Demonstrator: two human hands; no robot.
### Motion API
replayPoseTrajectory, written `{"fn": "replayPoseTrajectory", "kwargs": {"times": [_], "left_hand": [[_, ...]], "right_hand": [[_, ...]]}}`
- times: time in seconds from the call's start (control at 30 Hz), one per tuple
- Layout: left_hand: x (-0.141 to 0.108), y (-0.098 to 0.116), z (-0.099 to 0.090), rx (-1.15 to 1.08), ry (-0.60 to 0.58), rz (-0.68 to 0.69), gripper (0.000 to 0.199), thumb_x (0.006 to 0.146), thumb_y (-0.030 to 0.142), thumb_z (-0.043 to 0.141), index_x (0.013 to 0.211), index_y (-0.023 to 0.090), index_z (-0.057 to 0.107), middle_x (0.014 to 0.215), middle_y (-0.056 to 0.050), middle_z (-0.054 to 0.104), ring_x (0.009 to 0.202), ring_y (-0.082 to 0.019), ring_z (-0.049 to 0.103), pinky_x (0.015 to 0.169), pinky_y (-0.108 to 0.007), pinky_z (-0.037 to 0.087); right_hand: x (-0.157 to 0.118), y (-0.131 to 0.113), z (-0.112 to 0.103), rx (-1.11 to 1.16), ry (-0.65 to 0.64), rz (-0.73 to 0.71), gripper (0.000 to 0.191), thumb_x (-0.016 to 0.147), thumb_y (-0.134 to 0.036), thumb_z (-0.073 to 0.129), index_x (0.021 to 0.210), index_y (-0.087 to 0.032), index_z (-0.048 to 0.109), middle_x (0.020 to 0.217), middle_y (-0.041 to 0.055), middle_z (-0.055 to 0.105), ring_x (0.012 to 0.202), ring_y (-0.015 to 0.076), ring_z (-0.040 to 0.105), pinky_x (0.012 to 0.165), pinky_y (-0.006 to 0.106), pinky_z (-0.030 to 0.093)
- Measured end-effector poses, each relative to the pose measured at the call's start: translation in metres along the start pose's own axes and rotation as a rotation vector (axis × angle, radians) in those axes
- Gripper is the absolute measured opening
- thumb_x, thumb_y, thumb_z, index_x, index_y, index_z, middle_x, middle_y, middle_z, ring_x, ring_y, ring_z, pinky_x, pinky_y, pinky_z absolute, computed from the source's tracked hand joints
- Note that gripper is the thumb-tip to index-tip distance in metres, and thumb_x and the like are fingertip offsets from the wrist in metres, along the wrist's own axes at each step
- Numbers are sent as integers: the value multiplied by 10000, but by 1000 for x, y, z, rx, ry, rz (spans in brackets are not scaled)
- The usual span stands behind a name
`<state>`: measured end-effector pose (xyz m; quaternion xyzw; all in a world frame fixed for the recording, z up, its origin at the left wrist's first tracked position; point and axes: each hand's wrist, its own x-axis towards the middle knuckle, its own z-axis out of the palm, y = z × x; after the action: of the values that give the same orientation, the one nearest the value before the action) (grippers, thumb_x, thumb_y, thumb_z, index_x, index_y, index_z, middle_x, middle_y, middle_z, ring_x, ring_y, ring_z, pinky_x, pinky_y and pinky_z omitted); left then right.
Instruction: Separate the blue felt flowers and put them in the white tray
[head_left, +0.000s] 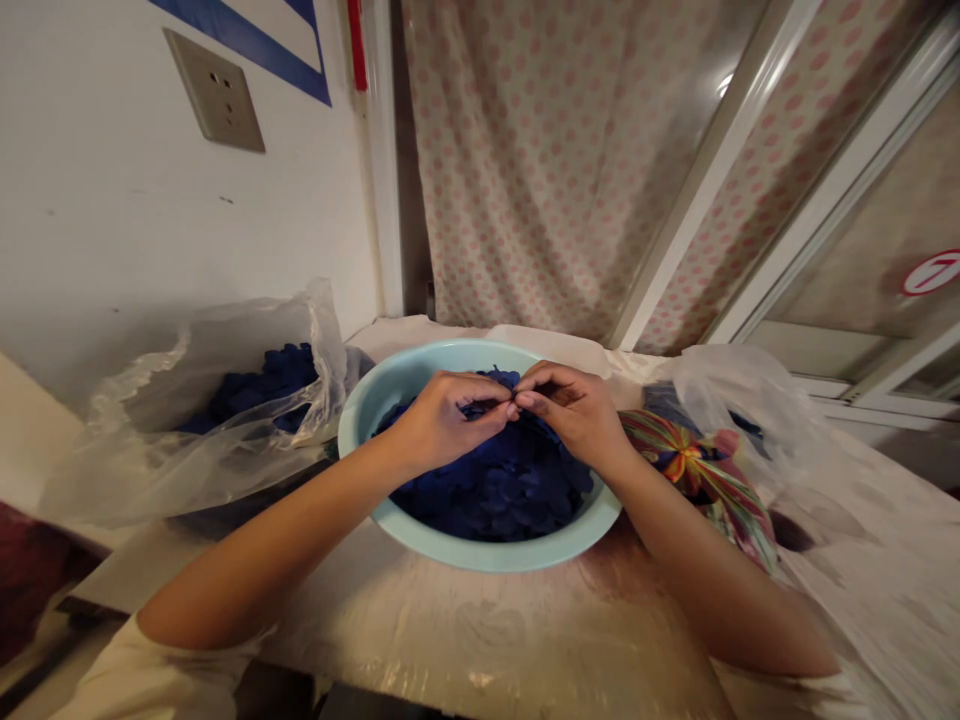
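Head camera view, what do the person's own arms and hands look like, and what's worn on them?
The left hand and right hand are bare, with no gloves, and no rings or watches that I can make out. The left forearm and right forearm are uncovered too. Pale, cream-looking sleeves show around the elbows; I see no markings on them.

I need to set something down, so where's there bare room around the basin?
The tabletop looks bare between the basin and the near edge. It's crowded left, by a plastic bag of blue pieces, and right, by a patterned bundle and another clear bag.
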<state>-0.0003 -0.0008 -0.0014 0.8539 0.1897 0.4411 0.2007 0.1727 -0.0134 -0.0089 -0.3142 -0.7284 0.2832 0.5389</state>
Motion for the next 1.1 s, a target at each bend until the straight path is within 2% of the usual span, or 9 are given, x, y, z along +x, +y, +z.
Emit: {"fn": "replayPoseTrajectory", "kwargs": {"times": [0.17,0.53,0.83,1.1], "left_hand": [[0,3,0,-18,-10,-7,139,793,201,567,736,132,675,676,-25,686,618,-94,610,585,-181,484],[0,6,0,-95,-18,-47,134,784,195,585,729,126,687,676,-33,700,648,-110,634,591,-187,505],[1,8,-2,-114,-49,-49,157,795,184,569,731,108,691,684,-47,708,665,-112,646,608,-177,501],[1,9,-2,-103,-63,-49,158,793,182,560,744,118,696,714,-46,712,651,-112,640,601,-186,497]], "right_hand": [[0,-2,0,7,2,2,314,725,-483,631,679,-175,589,668,11,587,634,124,552,620,263,452],[-3,-4,0,-116,-3,-104,207,823,-332,568,685,-180,544,669,-4,548,637,112,510,607,244,402],[-4,-4,1,-98,-2,-87,225,829,-345,552,684,-177,517,656,-6,532,616,106,493,572,225,386],[-4,-5,2,-205,1,-82,227,857,-334,496,694,-176,488,646,-13,479,611,104,443,569,220,363]]}}
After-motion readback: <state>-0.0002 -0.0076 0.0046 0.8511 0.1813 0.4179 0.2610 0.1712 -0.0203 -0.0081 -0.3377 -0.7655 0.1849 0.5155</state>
